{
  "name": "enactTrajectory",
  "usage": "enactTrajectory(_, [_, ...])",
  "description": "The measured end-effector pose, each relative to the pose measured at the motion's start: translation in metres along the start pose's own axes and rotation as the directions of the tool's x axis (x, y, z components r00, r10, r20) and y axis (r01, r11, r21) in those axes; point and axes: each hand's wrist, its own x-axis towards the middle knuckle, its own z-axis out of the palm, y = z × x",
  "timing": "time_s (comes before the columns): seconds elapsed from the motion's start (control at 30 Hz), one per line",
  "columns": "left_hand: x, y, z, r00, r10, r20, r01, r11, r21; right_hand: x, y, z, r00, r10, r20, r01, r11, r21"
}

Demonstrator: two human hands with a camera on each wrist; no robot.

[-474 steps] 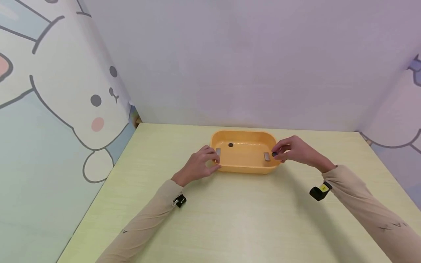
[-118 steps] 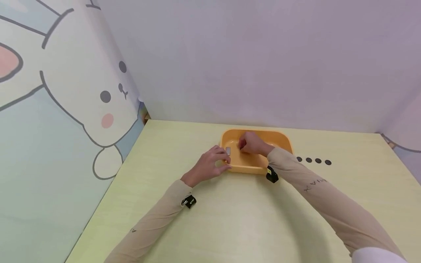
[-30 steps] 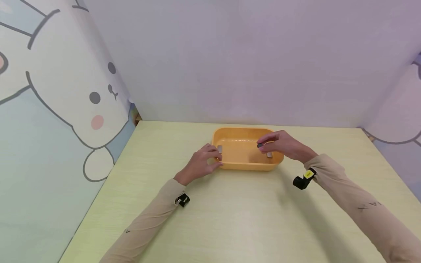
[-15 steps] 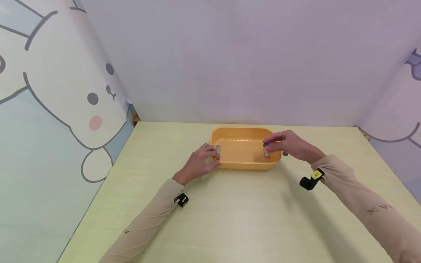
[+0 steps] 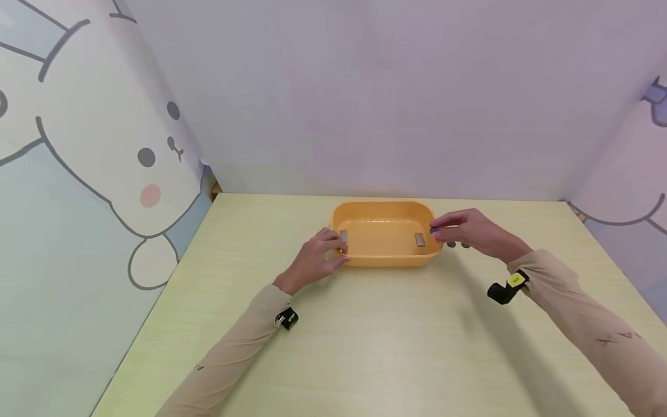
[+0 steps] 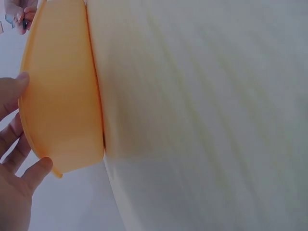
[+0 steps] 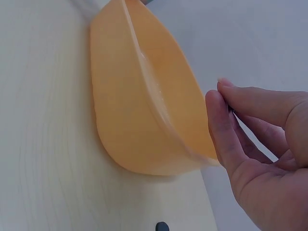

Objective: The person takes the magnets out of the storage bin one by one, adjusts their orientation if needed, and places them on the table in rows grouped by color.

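An orange plastic tub stands on the table near the back wall. My left hand grips its left end, thumb and fingers at the rim, as the left wrist view also shows. Between thumb and fingertips my right hand pinches a small dark round disc, held over the tub's right rim. In the right wrist view only a sliver of this disc shows between the fingers. Two similar dark discs lie on the table just right of the tub, below the right hand.
Inside the tub, a small greyish rectangle shows at the right and another rectangle at the left. A pale wall rises behind the table. Printed panels flank it.
My right hand was down in the tub; it has lifted a disc and carried it rightward to the right rim. Discs on the table come back into view. The left hand keeps its grip.
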Motion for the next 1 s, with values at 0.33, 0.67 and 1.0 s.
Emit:
enactTrajectory(0.33, [0.002,-0.001,-0.002,1.000,0.022,0.010,-0.022,1.000,0.001,-0.007,0.007,-0.018,1.000,0.024,-0.020,-0.023,1.000,0.007])
enactTrajectory(0.67, [-0.001,-0.002,-0.001,0.998,-0.003,0.058,0.003,1.000,-0.005,-0.021,0.023,-0.039,0.999,0.030,-0.045,-0.026,0.996,0.091])
enactTrajectory(1.0, [0.002,0.001,-0.008,0.998,0.008,0.064,-0.010,0.999,0.036,-0.031,0.043,-0.061,0.998,0.039,-0.053,-0.029,0.984,0.176])
